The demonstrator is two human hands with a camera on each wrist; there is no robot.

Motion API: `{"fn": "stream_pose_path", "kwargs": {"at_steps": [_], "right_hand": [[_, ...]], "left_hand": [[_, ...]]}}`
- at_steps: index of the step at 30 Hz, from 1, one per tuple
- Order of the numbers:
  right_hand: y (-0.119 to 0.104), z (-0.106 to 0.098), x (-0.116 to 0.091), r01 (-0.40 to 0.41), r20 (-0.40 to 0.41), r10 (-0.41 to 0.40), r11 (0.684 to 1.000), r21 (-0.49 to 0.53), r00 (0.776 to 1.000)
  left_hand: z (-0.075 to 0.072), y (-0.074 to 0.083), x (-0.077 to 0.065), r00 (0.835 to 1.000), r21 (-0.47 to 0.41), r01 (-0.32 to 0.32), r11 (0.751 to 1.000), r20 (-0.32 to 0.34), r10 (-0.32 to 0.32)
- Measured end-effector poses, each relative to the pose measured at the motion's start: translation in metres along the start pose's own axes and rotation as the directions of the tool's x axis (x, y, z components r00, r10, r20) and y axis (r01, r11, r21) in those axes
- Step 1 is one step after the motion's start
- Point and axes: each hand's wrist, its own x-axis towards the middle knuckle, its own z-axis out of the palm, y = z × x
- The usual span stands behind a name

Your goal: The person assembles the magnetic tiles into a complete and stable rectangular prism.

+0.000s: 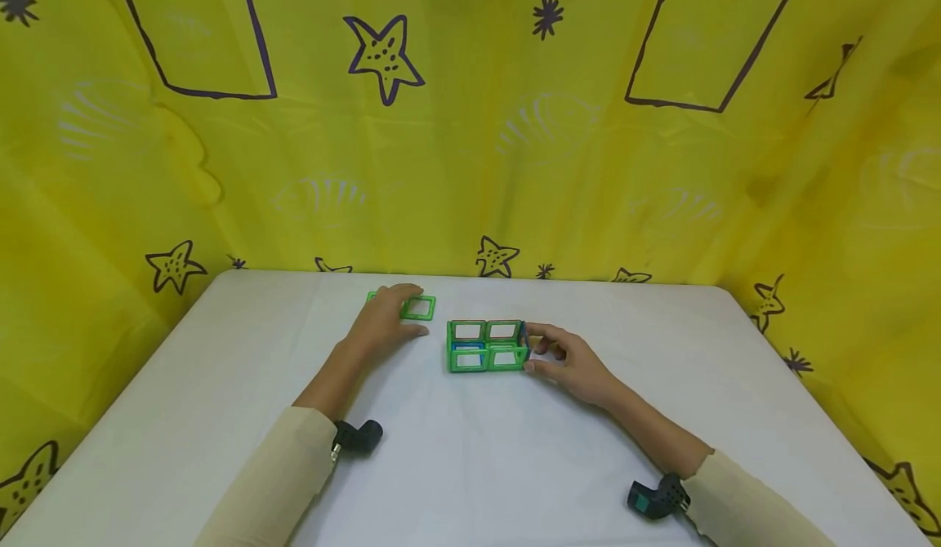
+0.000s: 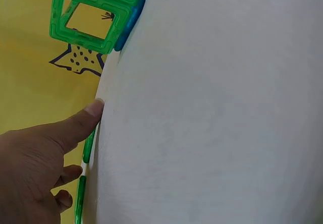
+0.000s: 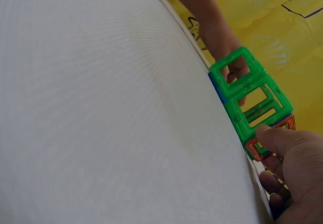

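A low open box of see-through magnetic tiles [image 1: 488, 359] stands mid-table, two green squares long at its front. Its right end has an orange-red tile [image 3: 253, 151], and a blue tile [image 2: 130, 27] lies along its bottom. My right hand [image 1: 577, 367] holds this right end, thumb on the near corner and the other fingers behind it. Left of the box, my left hand [image 1: 382, 322] reaches over flat green square tiles [image 1: 418, 317], thumb stretched out and fingers spread above them. The hand partly covers these tiles.
The white table [image 1: 470, 465] has its back edge close behind the tiles. A yellow curtain [image 1: 456, 163] with drawn starfish hangs behind and at both sides. Each wrist carries a small black camera, such as the left one [image 1: 360, 437].
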Motion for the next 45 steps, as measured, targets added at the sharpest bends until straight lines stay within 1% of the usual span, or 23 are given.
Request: {"fn": "stream_pose_path", "kwargs": {"at_steps": [6, 12, 16, 20, 27, 33, 36, 40, 42, 45], "right_hand": [[0.001, 0.0, -0.001, -0.002, 0.0, 0.002, 1.0, -0.003, 1.0], [0.003, 0.0, -0.001, -0.003, 0.003, 0.003, 1.0, -0.005, 1.0], [0.003, 0.0, 0.0, 0.004, 0.0, -0.004, 1.0, -0.004, 1.0], [0.003, 0.0, 0.0, 0.007, 0.003, -0.007, 1.0, -0.004, 1.0], [0.001, 0.0, 0.0, 0.002, 0.0, -0.002, 1.0, -0.005, 1.0], [0.001, 0.001, -0.001, -0.015, 0.002, 0.015, 1.0, -0.02, 1.0], [0.001, 0.001, -0.001, -0.018, 0.002, 0.018, 1.0, -0.025, 1.0], [0.001, 0.0, -0.001, -0.022, 0.003, 0.022, 0.999, -0.025, 1.0], [0.001, 0.0, -0.001, -0.024, 0.002, 0.024, 0.999, -0.027, 1.0], [0.001, 0.0, -0.001, -0.017, 0.003, 0.017, 1.0, -0.025, 1.0]], "left_hand": [[0.0, -0.004, 0.005, 1.0, 0.08, -0.016, 0.997, 0.009, 0.015], [0.0, -0.005, 0.009, 1.0, 0.137, 0.002, 0.991, 0.012, -0.004], [-0.001, -0.005, 0.01, 1.0, 0.135, -0.005, 0.991, 0.002, 0.005], [-0.003, -0.001, 0.009, 1.0, 0.133, -0.006, 0.991, 0.002, 0.006], [-0.005, 0.001, 0.01, 0.999, 0.205, -0.028, 0.978, 0.036, 0.021], [-0.005, 0.003, 0.009, 0.998, 0.223, -0.025, 0.975, 0.064, 0.011], [-0.004, 0.003, 0.01, 0.998, 0.211, -0.012, 0.977, 0.065, -0.001], [-0.003, 0.001, 0.012, 0.998, 0.16, 0.005, 0.987, 0.056, -0.015], [-0.003, -0.001, 0.012, 0.999, 0.14, -0.001, 0.99, 0.048, -0.005], [-0.003, -0.003, 0.012, 0.999, 0.128, -0.028, 0.991, 0.027, 0.024]]}}
